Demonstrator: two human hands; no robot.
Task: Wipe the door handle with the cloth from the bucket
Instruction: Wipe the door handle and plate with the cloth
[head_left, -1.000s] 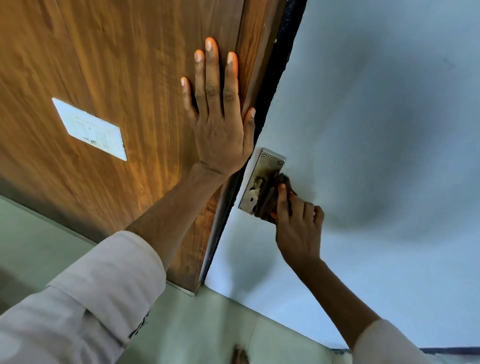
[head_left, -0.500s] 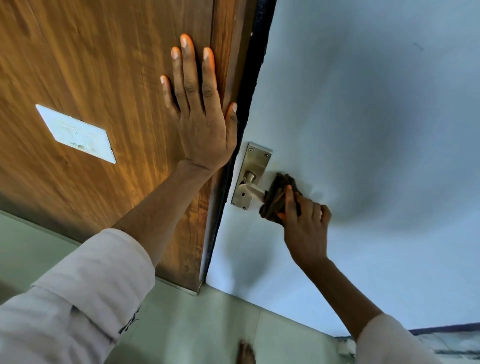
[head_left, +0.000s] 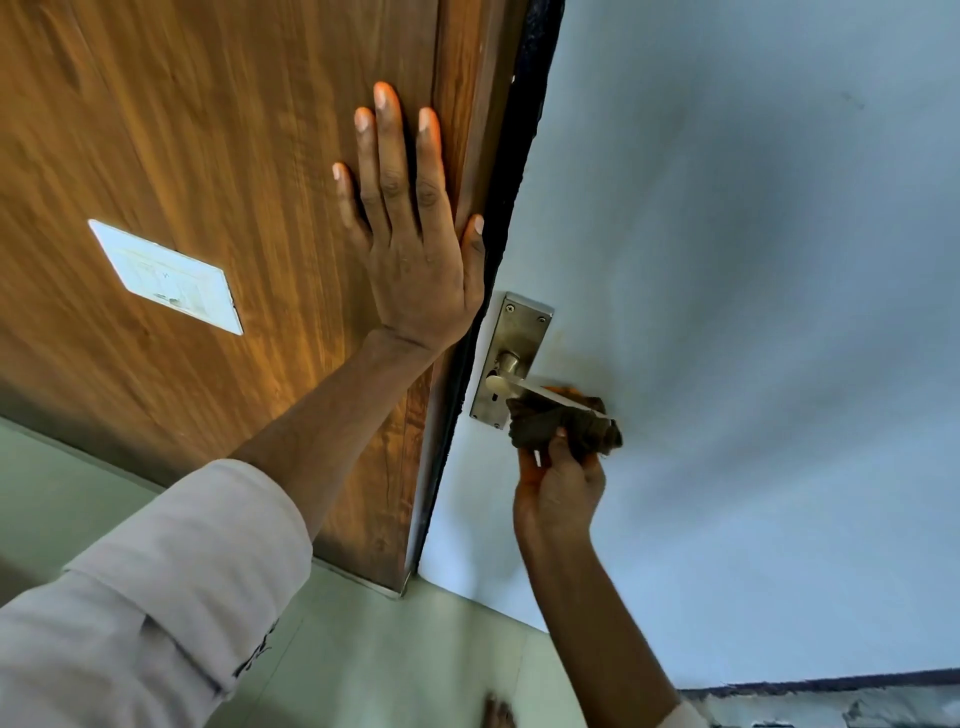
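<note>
A metal lever door handle (head_left: 511, 385) on a brushed steel backplate (head_left: 519, 332) is mounted on the pale blue door (head_left: 727, 312). My right hand (head_left: 558, 486) grips a dark brown cloth (head_left: 563, 427) from below, and the cloth is wrapped around the outer end of the lever. The inner part of the lever and its hub are bare. My left hand (head_left: 410, 239) lies flat with fingers spread on the wooden panel (head_left: 208, 156), beside the dark door edge. No bucket is in view.
A white switch plate (head_left: 166, 278) is set in the wooden panel at left. Pale green floor tiles (head_left: 389, 649) lie below. A bare foot (head_left: 496, 714) shows at the bottom edge. A dark strip (head_left: 831, 680) runs along the door's bottom at lower right.
My right hand slid the cloth outward along the lever, from the backplate to the lever's free end, and now holds it from below. My left hand stayed flat on the wood.
</note>
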